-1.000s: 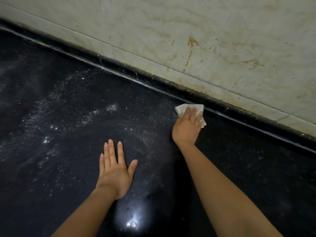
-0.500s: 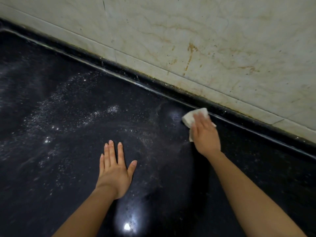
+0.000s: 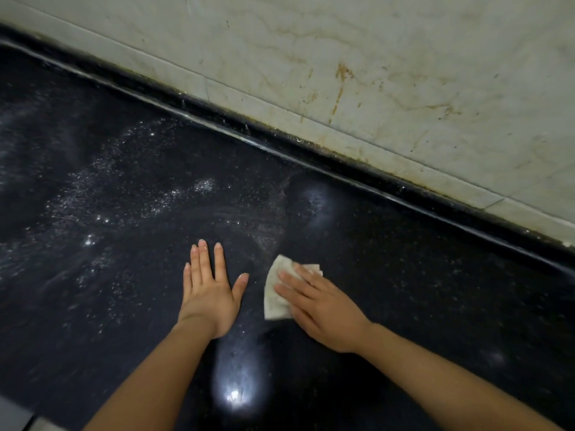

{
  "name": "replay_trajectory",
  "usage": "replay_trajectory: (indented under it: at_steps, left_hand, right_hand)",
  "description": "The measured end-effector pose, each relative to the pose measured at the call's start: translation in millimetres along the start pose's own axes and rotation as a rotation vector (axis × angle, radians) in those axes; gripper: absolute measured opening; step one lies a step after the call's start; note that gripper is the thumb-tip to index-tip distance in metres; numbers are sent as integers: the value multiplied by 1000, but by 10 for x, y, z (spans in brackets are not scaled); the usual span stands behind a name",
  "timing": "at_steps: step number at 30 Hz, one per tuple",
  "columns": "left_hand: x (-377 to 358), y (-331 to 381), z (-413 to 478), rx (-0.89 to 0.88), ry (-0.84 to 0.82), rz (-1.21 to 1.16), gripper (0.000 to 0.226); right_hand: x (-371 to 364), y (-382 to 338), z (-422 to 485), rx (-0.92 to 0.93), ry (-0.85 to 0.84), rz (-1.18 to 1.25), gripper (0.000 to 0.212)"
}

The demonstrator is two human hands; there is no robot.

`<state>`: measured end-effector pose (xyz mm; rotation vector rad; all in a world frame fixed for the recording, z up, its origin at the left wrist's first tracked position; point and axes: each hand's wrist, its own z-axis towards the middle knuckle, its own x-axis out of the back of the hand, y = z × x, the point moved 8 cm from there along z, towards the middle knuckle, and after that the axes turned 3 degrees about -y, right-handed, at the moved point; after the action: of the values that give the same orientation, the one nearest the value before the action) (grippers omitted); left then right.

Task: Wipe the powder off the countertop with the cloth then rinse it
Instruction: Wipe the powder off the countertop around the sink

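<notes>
White powder (image 3: pixel 130 194) is scattered over the left half of the black countertop (image 3: pixel 420 275). A small folded white cloth (image 3: pixel 275 290) lies on the counter near the middle. My right hand (image 3: pixel 320 303) presses flat on the cloth with straight fingers, covering its right part. My left hand (image 3: pixel 208 287) rests flat on the counter just left of the cloth, fingers spread, holding nothing. Faint smeared powder streaks sit just above the cloth.
A raised black back edge (image 3: pixel 311 157) runs diagonally along a stained pale marble wall (image 3: pixel 404 73). A bright light reflection (image 3: pixel 236 396) shines on the counter between my forearms. The counter's front edge shows at the bottom left corner.
My right hand has dragged the cloth from the back edge towards me, down and left, ending beside my left hand. The left hand has stayed in place.
</notes>
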<state>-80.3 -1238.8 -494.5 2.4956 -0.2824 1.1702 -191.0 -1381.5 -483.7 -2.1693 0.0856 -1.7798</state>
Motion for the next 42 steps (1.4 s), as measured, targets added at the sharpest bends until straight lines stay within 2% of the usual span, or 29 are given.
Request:
replay_trajectory:
  at_steps: [2, 4, 7, 9, 11, 13, 16, 19, 21, 23, 25, 26, 28, 30, 32, 34, 36, 39, 42]
  left_hand:
    - [0, -3, -6, -3, 4, 1, 71]
    - [-1, -10, -3, -1, 7, 2, 71]
    - [-4, -10, 3, 3, 10, 7, 71]
    - [-8, -12, 5, 5, 15, 8, 71]
    - [-9, -13, 6, 4, 17, 5, 70]
    - [-9, -6, 3, 4, 18, 1, 70]
    - [-8, -2, 2, 4, 17, -2, 70]
    - [-1, -2, -1, 8, 10, 8, 71]
    - [1, 0, 2, 12, 6, 11, 73]
    - [4, 2, 3, 9, 7, 12, 74]
    - [1, -3, 9, 5, 6, 12, 74]
    - [0, -5, 14, 3, 7, 12, 73]
    - [-7, -16, 11, 2, 12, 8, 72]
    - [-13, -30, 6, 2, 22, 10, 71]
    - [-18, -37, 1, 2, 20, 9, 71]
    - [-18, -27, 8, -2, 21, 7, 71]
    - [-15, -18, 10, -2, 21, 11, 73]
    - [-18, -15, -8, -3, 5, 16, 74]
    - [-12, -9, -23, -7, -7, 29, 75]
  right_hand:
    - [28, 188, -138, 71, -28, -84, 46]
    - [118, 583, -165, -33, -12, -182, 48]
    - [381, 1259, -102, -401, 127, -123, 61]
    - [422, 1545, -47, -709, 163, 23, 60]
    - [380, 1524, 77, -879, 164, 98, 56]
    - [309, 1247, 210, -816, 145, 71, 60]
    - [123, 555, 174, -467, 101, -35, 55]
    - [-54, -23, -159, -131, 6, -24, 52]
    - [-102, -176, -390, 57, -78, -66, 52]
    - [-76, -75, -469, 160, -113, -166, 51]
    - [4, 251, -374, 103, -105, -283, 53]
    - [57, 515, -290, -4, -98, -304, 53]
    - [243, 1109, -171, -311, -22, -220, 56]
    - [323, 1645, -169, -650, 30, -69, 69]
    - [292, 1799, -159, -830, 50, 34, 72]
    - [280, 1540, -119, -823, 51, 48, 81]
    - [188, 1113, -185, -736, 31, 78, 73]
    - [72, 315, -426, -510, 27, -12, 57]
    - [-201, -381, -723, -226, -14, -100, 55]
